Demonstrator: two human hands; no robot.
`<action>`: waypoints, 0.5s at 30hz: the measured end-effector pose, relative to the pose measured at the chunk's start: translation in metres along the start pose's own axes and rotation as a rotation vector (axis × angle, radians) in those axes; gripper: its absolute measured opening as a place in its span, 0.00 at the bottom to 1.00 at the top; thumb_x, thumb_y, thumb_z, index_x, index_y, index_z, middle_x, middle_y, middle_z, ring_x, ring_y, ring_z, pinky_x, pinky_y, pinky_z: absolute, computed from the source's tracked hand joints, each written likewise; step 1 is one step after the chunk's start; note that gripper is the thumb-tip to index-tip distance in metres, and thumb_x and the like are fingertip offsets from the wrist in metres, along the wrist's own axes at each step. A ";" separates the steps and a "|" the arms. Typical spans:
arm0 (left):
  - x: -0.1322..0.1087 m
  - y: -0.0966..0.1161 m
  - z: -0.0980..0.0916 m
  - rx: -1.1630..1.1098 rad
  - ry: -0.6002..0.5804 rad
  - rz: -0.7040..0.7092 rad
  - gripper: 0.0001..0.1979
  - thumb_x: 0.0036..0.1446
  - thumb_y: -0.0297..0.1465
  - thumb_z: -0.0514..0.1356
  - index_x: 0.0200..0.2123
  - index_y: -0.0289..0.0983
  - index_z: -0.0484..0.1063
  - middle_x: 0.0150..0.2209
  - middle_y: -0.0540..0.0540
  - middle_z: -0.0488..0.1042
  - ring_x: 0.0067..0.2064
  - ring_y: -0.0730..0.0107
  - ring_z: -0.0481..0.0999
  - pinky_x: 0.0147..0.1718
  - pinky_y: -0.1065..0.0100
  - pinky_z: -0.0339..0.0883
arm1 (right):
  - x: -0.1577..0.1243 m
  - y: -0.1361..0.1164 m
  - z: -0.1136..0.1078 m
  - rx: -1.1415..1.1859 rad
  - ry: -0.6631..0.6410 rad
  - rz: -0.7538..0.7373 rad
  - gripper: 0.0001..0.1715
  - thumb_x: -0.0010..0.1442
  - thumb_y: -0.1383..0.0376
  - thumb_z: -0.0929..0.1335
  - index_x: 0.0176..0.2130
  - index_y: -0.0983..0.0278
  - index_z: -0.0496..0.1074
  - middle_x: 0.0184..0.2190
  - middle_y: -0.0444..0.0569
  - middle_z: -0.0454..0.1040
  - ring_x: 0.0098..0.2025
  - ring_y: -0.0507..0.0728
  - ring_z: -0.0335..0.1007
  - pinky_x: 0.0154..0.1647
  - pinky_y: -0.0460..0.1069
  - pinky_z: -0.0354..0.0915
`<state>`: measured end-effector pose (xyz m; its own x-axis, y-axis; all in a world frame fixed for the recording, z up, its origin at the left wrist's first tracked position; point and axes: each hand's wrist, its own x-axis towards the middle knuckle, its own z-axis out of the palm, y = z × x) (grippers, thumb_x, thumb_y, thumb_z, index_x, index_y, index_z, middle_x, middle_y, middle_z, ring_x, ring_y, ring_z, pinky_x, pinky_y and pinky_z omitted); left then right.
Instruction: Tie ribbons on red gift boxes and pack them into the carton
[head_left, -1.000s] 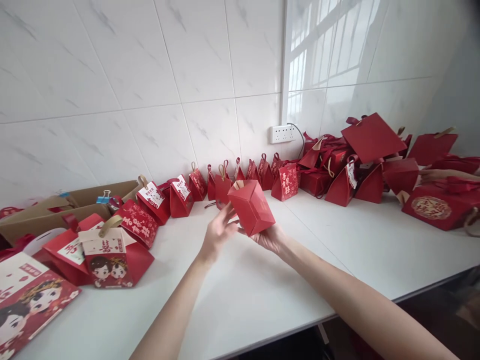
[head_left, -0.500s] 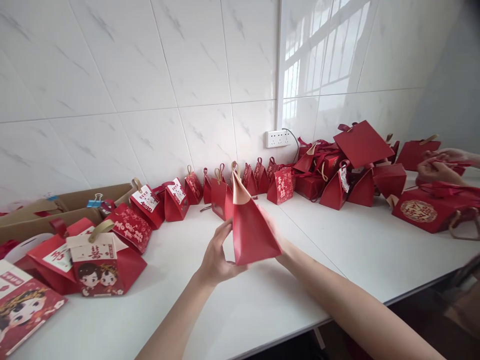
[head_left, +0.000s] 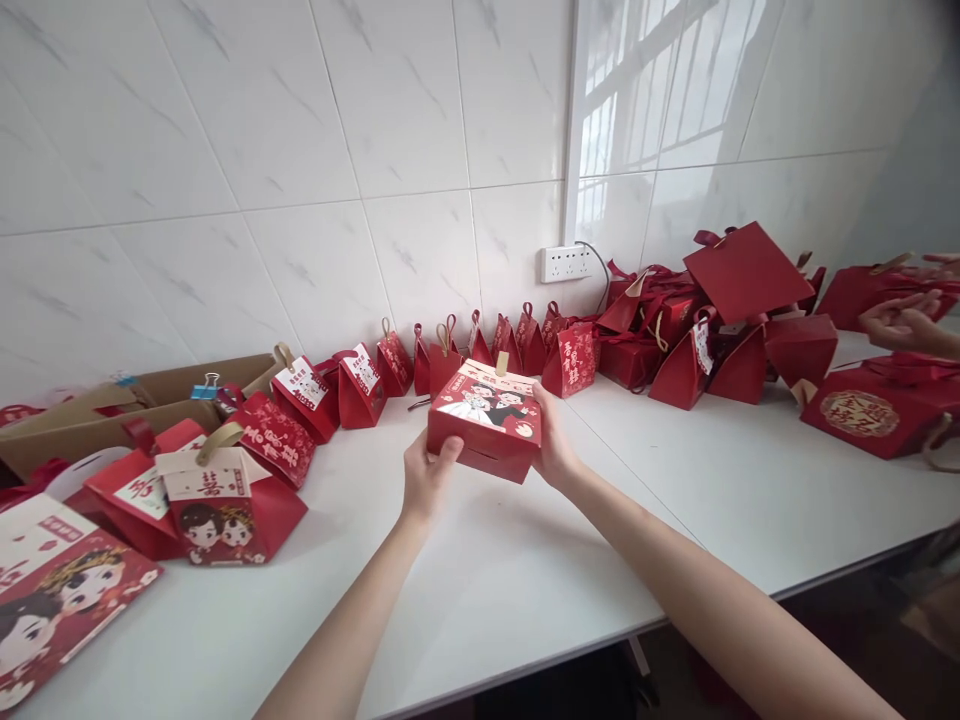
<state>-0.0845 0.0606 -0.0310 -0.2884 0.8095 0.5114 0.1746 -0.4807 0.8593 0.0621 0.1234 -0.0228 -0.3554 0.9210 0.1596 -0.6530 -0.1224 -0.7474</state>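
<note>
A red gift box (head_left: 486, 422) with a cartoon couple printed on its face is held just above the white table (head_left: 525, 570). My left hand (head_left: 427, 478) grips its left lower corner, thumb on the front. My right hand (head_left: 553, 440) clasps its right side, fingers wrapped behind it. A small tan loop sticks up from the box's top edge. Both forearms reach in from the bottom of the view.
A row of red gift boxes (head_left: 450, 360) lines the tiled wall. More red boxes (head_left: 720, 320) are piled at the right. Cartoon-printed boxes (head_left: 217, 500) and brown cardboard (head_left: 112, 410) lie at the left. Another person's hands (head_left: 904, 320) are at the far right. A wall socket (head_left: 566, 264) sits behind.
The box has been turned from its plain red underside, through a pointed edge-on view, to its printed face up. Both hands shifted to its sides.
</note>
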 end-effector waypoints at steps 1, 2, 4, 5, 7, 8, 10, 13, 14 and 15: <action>0.001 -0.001 0.001 -0.091 0.013 -0.077 0.26 0.46 0.51 0.61 0.37 0.33 0.74 0.34 0.42 0.77 0.37 0.59 0.76 0.31 0.69 0.69 | 0.000 0.001 0.000 0.005 -0.036 0.021 0.28 0.57 0.44 0.61 0.45 0.62 0.69 0.35 0.48 0.78 0.35 0.58 0.75 0.32 0.49 0.70; 0.002 -0.001 0.003 -0.188 0.018 -0.142 0.26 0.45 0.51 0.62 0.36 0.33 0.73 0.34 0.42 0.77 0.37 0.60 0.76 0.30 0.69 0.69 | 0.001 0.002 -0.001 -0.004 -0.068 0.040 0.30 0.57 0.43 0.59 0.44 0.62 0.69 0.32 0.48 0.78 0.30 0.57 0.75 0.26 0.48 0.69; 0.004 0.002 0.006 -0.389 -0.006 -0.260 0.26 0.45 0.50 0.63 0.37 0.34 0.73 0.36 0.43 0.77 0.38 0.63 0.76 0.31 0.71 0.70 | 0.001 0.002 -0.002 -0.052 -0.115 0.069 0.34 0.55 0.39 0.59 0.38 0.64 0.71 0.22 0.47 0.75 0.18 0.54 0.69 0.14 0.46 0.63; 0.005 0.006 0.007 -0.482 -0.021 -0.319 0.25 0.46 0.49 0.63 0.39 0.34 0.73 0.37 0.43 0.77 0.38 0.65 0.76 0.30 0.72 0.70 | 0.001 0.002 -0.003 -0.078 -0.133 0.077 0.34 0.53 0.38 0.59 0.33 0.65 0.71 0.18 0.46 0.73 0.14 0.52 0.66 0.11 0.45 0.60; 0.008 0.013 0.008 -0.641 -0.029 -0.443 0.22 0.50 0.47 0.61 0.41 0.36 0.72 0.39 0.45 0.77 0.36 0.69 0.76 0.29 0.74 0.71 | 0.000 0.001 -0.004 -0.118 -0.158 0.069 0.35 0.49 0.36 0.61 0.24 0.65 0.68 0.11 0.44 0.66 0.10 0.50 0.60 0.08 0.44 0.57; 0.009 0.017 0.009 -0.701 -0.015 -0.503 0.19 0.53 0.45 0.60 0.41 0.37 0.72 0.38 0.47 0.77 0.34 0.71 0.76 0.28 0.75 0.71 | 0.000 0.001 -0.004 -0.129 -0.169 0.055 0.34 0.47 0.36 0.63 0.20 0.65 0.66 0.10 0.42 0.64 0.09 0.50 0.59 0.08 0.44 0.58; 0.010 0.021 0.009 -0.777 0.047 -0.604 0.16 0.58 0.42 0.56 0.39 0.36 0.72 0.34 0.48 0.77 0.29 0.75 0.76 0.26 0.77 0.71 | -0.002 0.000 -0.004 -0.151 -0.197 0.012 0.34 0.45 0.37 0.65 0.16 0.65 0.62 0.09 0.41 0.61 0.09 0.49 0.58 0.08 0.44 0.59; 0.011 0.019 0.009 -0.808 0.101 -0.738 0.15 0.60 0.38 0.53 0.37 0.32 0.72 0.32 0.44 0.76 0.24 0.78 0.74 0.22 0.80 0.70 | -0.008 -0.001 0.000 -0.198 -0.237 -0.074 0.30 0.47 0.43 0.68 0.17 0.65 0.61 0.10 0.39 0.62 0.09 0.48 0.59 0.08 0.43 0.58; 0.011 0.017 0.009 -0.809 0.090 -0.778 0.14 0.60 0.36 0.53 0.38 0.30 0.72 0.33 0.41 0.77 0.23 0.79 0.73 0.21 0.81 0.70 | -0.011 -0.001 0.002 -0.217 -0.255 -0.092 0.28 0.49 0.45 0.69 0.19 0.65 0.62 0.11 0.39 0.63 0.09 0.49 0.60 0.08 0.43 0.58; 0.010 0.015 0.009 -0.809 0.072 -0.808 0.13 0.60 0.33 0.52 0.38 0.28 0.71 0.34 0.38 0.77 0.22 0.79 0.73 0.20 0.82 0.69 | -0.013 -0.001 0.003 -0.234 -0.274 -0.103 0.26 0.50 0.47 0.69 0.21 0.65 0.62 0.12 0.38 0.64 0.09 0.49 0.60 0.09 0.42 0.57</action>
<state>-0.0768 0.0648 -0.0127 -0.0981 0.9718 -0.2145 -0.7357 0.0743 0.6733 0.0652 0.1104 -0.0221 -0.4826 0.7869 0.3845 -0.5351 0.0826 -0.8408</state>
